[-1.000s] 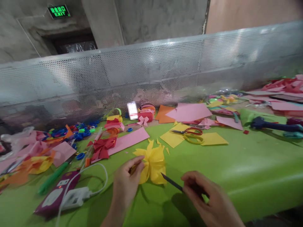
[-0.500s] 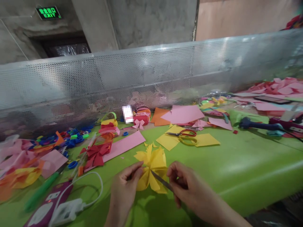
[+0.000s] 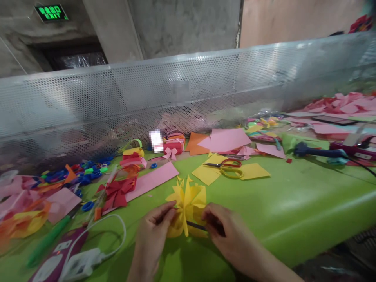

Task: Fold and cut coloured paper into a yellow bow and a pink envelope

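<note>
A yellow paper flower [image 3: 185,207] with pointed, folded petals is upright between my hands, low over the green table. My left hand [image 3: 157,227] is closed in a pinch on the flower's left edge. My right hand [image 3: 225,231], also closed, grips a dark, thin, pointed tool [image 3: 196,225] whose tip reaches into the flower's middle fold. Its handle end is hidden in my palm, so its exact kind does not show. The fingertips of that hand touch the right petals. Just beyond lie scissors [image 3: 227,166] with red and yellow handles on yellow paper sheets [image 3: 208,176].
A pink paper strip [image 3: 154,182] and a red paper bow [image 3: 117,192] lie left. Nearer are a purple power strip [image 3: 55,260] with a white charger and cable, and a green-handled tool [image 3: 48,239]. A dark blue-handled device [image 3: 320,150] lies right. A perforated metal screen [image 3: 176,94] borders the back.
The tool has swung to lie flatter across the flower, and my right hand has moved slightly left and closer to the petals. The flower's middle fold now stands narrower and more upright.
</note>
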{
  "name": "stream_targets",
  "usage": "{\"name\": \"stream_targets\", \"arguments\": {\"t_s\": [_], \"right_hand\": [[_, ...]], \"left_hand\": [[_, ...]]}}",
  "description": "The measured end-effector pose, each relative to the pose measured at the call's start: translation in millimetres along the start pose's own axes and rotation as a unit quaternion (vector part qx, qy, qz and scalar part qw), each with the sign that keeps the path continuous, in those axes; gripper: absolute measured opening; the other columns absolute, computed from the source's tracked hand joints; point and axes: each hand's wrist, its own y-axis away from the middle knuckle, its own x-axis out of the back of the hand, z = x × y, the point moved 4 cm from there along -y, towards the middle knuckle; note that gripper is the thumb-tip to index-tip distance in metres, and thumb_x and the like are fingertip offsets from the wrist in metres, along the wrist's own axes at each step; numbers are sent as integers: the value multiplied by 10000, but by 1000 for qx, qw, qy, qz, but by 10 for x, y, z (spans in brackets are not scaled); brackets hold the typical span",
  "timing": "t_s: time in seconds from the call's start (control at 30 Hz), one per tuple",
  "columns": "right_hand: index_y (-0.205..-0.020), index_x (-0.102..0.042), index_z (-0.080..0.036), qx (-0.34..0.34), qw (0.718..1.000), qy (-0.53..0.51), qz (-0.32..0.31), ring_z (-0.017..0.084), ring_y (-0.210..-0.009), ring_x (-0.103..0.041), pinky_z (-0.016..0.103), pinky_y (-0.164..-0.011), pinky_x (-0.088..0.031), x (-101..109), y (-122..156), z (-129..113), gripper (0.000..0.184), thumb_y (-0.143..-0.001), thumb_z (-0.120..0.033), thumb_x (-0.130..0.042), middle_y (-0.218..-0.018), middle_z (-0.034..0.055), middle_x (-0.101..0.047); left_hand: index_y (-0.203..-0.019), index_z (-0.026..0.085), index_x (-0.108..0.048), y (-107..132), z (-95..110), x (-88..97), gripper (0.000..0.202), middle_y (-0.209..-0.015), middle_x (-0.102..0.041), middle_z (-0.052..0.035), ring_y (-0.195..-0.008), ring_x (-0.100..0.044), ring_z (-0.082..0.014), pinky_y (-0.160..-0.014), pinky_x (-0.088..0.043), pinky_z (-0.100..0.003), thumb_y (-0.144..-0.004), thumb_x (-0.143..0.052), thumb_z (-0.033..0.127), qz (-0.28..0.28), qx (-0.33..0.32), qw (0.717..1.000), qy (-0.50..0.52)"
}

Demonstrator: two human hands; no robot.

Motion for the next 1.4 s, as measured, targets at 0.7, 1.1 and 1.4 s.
{"name": "stream_targets", "arguments": {"t_s": [0.7, 1.1, 1.4], "right_hand": [[-889, -633, -206, 247, 963, 51, 99, 126, -737, -640, 198, -670, -522, -31, 273, 63, 176, -827, -90, -516, -829, 31, -685], [-798, -632, -211, 222, 952, 65, 200, 128, -669, -655, 178, -623, -542, 67, 299, -2, 122, -819, -137, -538, -743, 25, -682], [-823, -627, -216, 224, 950, 76, 206, 118, -672, -655, 162, -626, -539, 91, 342, 1, 138, -817, -120, -527, -752, 18, -679]], "left_hand": [[-744, 250, -732, 226, 26, 22, 181, -1000, -693, -42, -973, -606, -233, -877, -460, -419, -748, -576, 160, -119, -232, 855, -449], [-940, 283, -714, 328, 51, 35, 284, -1186, -629, -48, -1142, -496, -322, -905, -414, -509, -658, -721, 316, -149, -315, 779, -522], [-716, 256, -690, 438, 167, -48, 127, -876, -704, 2, -905, -575, -231, -752, -421, -381, -752, -605, 168, -51, -418, 740, -525]]}}
